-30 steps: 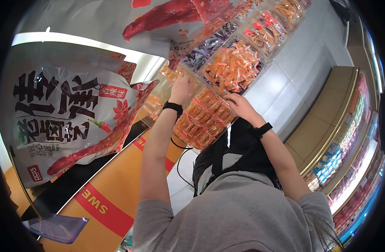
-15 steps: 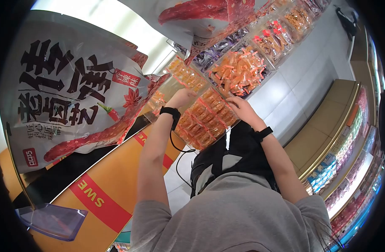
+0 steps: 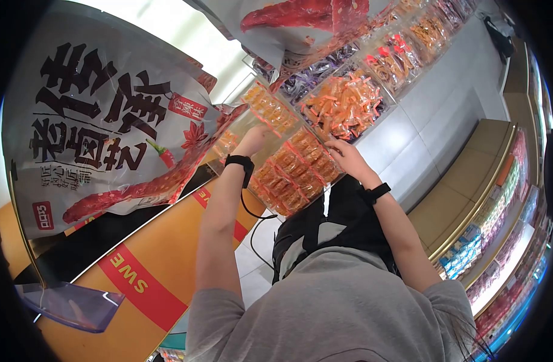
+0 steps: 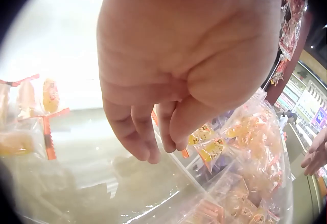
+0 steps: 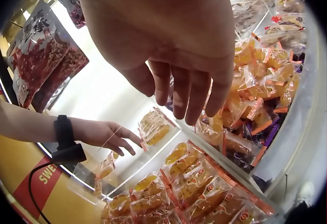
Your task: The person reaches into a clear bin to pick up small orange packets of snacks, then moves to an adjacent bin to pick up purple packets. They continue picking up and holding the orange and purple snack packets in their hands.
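My left hand (image 3: pixel 252 142) hovers over a bare part of a clear plastic bin (image 4: pixel 92 183). Its fingers hang loosely bent and hold nothing in the left wrist view. Beyond it stands a row of small yellow wrapped snack packets (image 3: pixel 270 108), and a few more packets (image 4: pixel 30 101) lie on its other side. My right hand (image 3: pixel 349 157) is at the bin's right edge, fingers relaxed and spread in the right wrist view (image 5: pixel 168 55). Below that hand, orange-edged snack packets (image 5: pixel 204 183) stand in neat rows in the near compartment.
A neighbouring bin holds loosely piled orange packets (image 3: pixel 343 102), with further snack bins behind. Large printed snack bags (image 3: pixel 101 120) hang at the left above an orange counter (image 3: pixel 149 253). Lit shelves (image 3: pixel 493 217) run along the right, across a tiled floor (image 3: pixel 403 139).
The left hand has drawn back from the row of yellow packets, leaving it in view, and now hangs over the bin's bare part. The right hand stays at the bin's edge. The head view shifted slightly.
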The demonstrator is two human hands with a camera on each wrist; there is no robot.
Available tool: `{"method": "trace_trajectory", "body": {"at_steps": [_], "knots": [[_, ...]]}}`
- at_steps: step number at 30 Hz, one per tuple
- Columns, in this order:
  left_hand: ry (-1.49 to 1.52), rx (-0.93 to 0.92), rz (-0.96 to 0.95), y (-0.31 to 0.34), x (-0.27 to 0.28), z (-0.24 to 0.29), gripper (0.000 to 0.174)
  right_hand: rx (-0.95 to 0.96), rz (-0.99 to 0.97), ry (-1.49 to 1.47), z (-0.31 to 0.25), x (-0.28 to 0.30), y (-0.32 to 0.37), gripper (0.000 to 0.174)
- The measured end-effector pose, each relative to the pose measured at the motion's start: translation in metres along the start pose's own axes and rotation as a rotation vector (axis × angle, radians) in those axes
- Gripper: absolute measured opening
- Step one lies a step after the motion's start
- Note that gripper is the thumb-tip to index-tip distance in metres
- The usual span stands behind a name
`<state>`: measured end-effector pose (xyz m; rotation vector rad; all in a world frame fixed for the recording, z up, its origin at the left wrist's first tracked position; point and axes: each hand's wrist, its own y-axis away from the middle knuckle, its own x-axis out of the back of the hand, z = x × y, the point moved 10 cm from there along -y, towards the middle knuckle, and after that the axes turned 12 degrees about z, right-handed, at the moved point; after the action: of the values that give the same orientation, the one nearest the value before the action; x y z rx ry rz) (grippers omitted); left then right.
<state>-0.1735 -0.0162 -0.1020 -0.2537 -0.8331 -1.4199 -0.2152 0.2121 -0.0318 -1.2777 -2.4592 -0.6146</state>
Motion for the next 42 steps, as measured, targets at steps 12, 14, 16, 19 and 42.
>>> {"method": "trace_trajectory", "body": {"at_steps": [12,14,16,19,42], "knots": [[-0.059,0.014,0.091,0.003,0.016,0.015,0.028,-0.016,-0.005,-0.004,-0.002,0.002,0.001,0.02],[-0.019,0.009,0.106,0.002,0.015,0.014,0.029,-0.031,-0.009,-0.008,-0.003,0.002,0.001,0.02],[-0.009,-0.032,0.129,-0.001,0.014,0.014,0.03,-0.05,-0.016,-0.001,-0.002,0.003,0.001,0.02],[-0.141,0.019,0.083,-0.001,0.014,0.009,0.019,-0.024,-0.005,0.01,-0.002,0.004,0.0,0.02],[-0.553,0.174,0.545,0.008,0.08,-0.065,0.024,-0.01,0.033,-0.021,0.003,0.01,0.0,0.021]]}}
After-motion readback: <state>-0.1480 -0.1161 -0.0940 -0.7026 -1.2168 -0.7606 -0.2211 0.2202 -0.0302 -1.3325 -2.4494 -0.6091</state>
